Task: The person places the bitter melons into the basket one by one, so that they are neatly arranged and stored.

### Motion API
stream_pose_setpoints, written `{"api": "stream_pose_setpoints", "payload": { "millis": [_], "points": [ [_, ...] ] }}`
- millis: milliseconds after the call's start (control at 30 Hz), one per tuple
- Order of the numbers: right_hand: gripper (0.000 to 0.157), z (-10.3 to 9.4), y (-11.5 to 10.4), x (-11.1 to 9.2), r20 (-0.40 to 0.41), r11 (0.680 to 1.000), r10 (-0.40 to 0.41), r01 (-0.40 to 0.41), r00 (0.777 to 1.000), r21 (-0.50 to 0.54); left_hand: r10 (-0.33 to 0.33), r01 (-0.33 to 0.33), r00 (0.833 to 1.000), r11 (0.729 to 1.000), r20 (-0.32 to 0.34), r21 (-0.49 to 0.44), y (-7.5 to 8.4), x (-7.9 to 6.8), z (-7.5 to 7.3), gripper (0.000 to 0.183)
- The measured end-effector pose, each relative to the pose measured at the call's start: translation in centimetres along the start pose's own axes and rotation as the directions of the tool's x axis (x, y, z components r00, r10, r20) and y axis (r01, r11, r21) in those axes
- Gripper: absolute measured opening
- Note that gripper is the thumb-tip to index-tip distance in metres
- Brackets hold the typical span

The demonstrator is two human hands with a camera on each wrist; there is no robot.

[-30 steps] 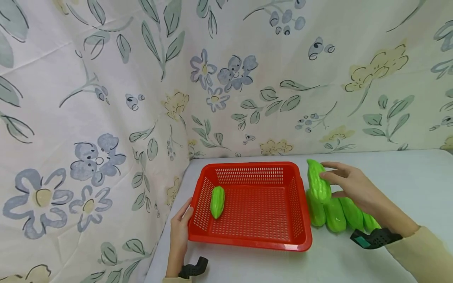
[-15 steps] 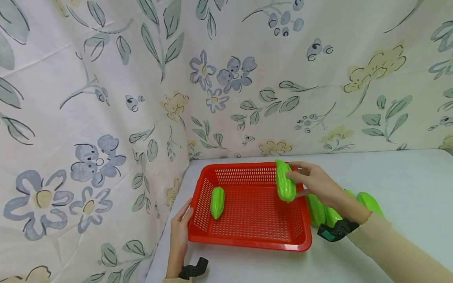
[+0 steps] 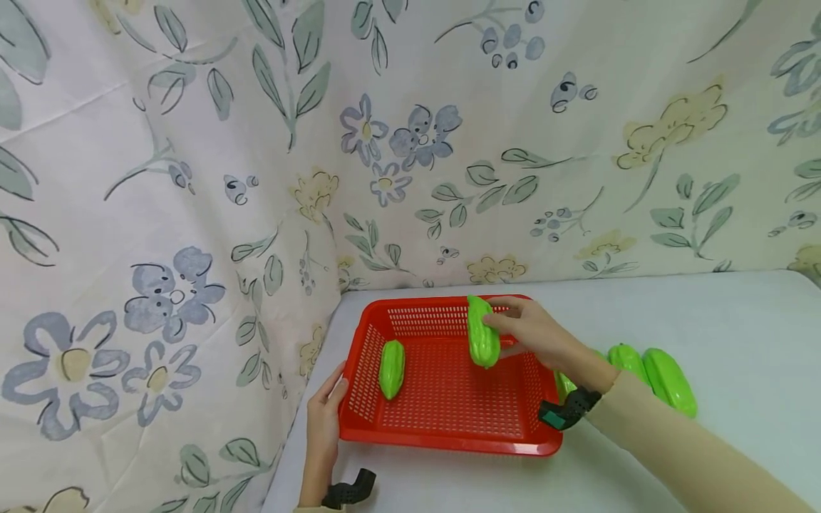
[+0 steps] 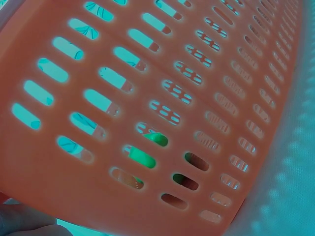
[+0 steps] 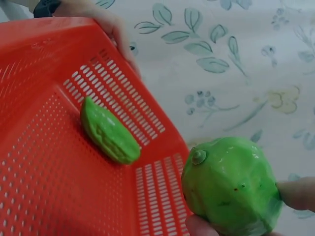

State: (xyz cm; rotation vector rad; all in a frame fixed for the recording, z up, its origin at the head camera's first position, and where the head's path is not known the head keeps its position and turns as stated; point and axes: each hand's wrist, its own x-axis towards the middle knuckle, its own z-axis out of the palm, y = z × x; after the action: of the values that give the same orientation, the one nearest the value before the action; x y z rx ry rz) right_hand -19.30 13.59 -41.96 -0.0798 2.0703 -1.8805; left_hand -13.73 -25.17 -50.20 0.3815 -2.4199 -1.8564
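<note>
My right hand (image 3: 535, 331) holds a bright green, ridged bitter melon (image 3: 482, 335) between thumb and fingers, over the right half of a red plastic basket (image 3: 449, 443). In the right wrist view the held melon's rounded end (image 5: 229, 184), with a small stub, faces the camera. Another bitter melon (image 3: 392, 370) lies inside the basket along its left wall. My left hand (image 3: 323, 413) grips the basket's left rim. The left wrist view is filled by the slotted outer side of the basket (image 4: 113, 196), with green showing through a few slots.
Several more bitter melons (image 3: 669, 381) lie side by side on the white table (image 3: 737, 342) right of the basket, partly hidden by my right forearm. A floral cloth (image 3: 417, 235) hangs behind the table and along its left side.
My right hand has carried the bitter melon left, from above the melons on the table to over the basket. The left hand has stayed at the rim.
</note>
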Motion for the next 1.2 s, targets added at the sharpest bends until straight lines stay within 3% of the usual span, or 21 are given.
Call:
{"api": "stream_pose_setpoints", "payload": {
  "millis": [300, 800, 1200],
  "points": [
    [0.061, 3.8, -0.7, 2.0, 0.016, 0.999, 0.051, -0.051, 0.999, 0.011, -0.006, 0.006, 1.0, 1.0, -0.004, 0.006, 0.0, -0.2, 0.0, 0.049],
    [0.059, 9.5, -2.3, 4.6, 0.042, 0.992, 0.026, -0.031, 0.999, 0.12, -0.028, 0.027, 1.0, 0.999, -0.015, -0.028, -0.1, -0.2, -0.1, 0.048],
    [0.058, 10.4, -1.9, 5.3, 0.028, 0.992, 0.026, -0.029, 0.999, 0.126, -0.031, 0.031, 1.0, 0.999, 0.006, -0.027, -0.1, 0.0, 0.0, 0.049]
  ]
}}
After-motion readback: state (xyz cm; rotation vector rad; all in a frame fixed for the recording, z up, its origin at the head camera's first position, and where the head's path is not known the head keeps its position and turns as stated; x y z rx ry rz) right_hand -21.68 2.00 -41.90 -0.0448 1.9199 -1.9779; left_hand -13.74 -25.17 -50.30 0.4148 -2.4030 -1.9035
